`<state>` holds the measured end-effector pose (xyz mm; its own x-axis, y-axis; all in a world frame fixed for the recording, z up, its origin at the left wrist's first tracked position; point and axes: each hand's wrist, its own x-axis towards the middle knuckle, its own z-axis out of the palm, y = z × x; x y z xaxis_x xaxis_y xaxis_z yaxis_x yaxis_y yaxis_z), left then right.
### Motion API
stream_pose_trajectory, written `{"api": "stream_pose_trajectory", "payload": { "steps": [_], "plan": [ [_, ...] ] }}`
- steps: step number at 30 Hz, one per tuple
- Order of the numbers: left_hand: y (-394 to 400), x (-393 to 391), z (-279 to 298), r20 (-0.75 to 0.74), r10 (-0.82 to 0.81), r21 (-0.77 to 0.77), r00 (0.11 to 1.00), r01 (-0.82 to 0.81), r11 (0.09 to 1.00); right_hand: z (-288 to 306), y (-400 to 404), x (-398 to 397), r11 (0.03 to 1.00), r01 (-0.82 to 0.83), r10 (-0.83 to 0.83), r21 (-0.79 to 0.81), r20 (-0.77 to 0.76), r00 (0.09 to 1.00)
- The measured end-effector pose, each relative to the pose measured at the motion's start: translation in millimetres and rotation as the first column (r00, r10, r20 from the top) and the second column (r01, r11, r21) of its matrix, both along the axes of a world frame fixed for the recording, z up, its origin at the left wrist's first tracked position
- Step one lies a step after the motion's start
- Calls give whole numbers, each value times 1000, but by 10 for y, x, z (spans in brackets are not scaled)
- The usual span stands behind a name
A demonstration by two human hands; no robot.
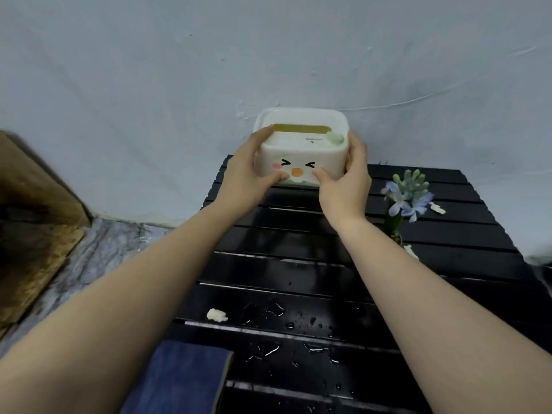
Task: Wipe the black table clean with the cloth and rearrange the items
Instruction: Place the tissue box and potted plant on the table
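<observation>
A white tissue box [301, 146] with a cartoon face stands at the far end of the black slatted table [448, 234]. My left hand [248, 171] grips its left side and my right hand [346, 180] grips its right side, thumbs on the front. A blue cloth [179, 380] lies folded at the table's near left corner, under my left forearm. Water drops [280, 312] are scattered over the near slats. A white crumpled scrap [217, 315] lies near the left edge.
A small potted plant with blue flowers [407, 195] stands right of the box. White scraps [437, 208] lie beside it, one more [410, 251] by the pot. A pale wall backs the table. Grey floor and a brown wooden piece [33, 234] are at left.
</observation>
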<state>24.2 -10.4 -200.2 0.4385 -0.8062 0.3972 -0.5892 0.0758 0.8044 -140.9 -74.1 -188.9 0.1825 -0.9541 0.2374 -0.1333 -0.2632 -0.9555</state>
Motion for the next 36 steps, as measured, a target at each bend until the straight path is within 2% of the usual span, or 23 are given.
{"api": "stream_pose_trajectory", "payload": {
  "steps": [7, 13, 20, 22, 27, 32, 36],
  "plan": [
    [-321, 48, -283, -69, 15, 73, 997, -10, 997, -241, -263, 137, 998, 48, -45, 43, -69, 997],
    [-373, 50, -430, -36, 11, 147, 999, -5, 989, -415, -337, 134, 997, 48, -41, 60, -114, 993],
    [-320, 45, -335, -13, -18, 197, 1000, 20, 980, -345, -327, 157, 996, 85, -78, 40, -168, 983],
    [-268, 25, -290, 4, -1, 184, 1000, 0, 983, -274, -213, 135, 997, 81, -77, 11, -173, 982],
    [-31, -161, -185, 218, 173, 45, 961, -187, 981, -135, 416, -47, 990, -76, 57, -123, -149, 987],
    [232, -468, -111, 222, 101, -42, 970, -94, 995, -161, 986, -527, 944, -221, 161, -245, -242, 957],
    [301, -751, -126, 272, 12, 11, 962, -15, 1000, -202, 1089, -1028, 901, -202, 43, -383, -385, 922]
  ]
}}
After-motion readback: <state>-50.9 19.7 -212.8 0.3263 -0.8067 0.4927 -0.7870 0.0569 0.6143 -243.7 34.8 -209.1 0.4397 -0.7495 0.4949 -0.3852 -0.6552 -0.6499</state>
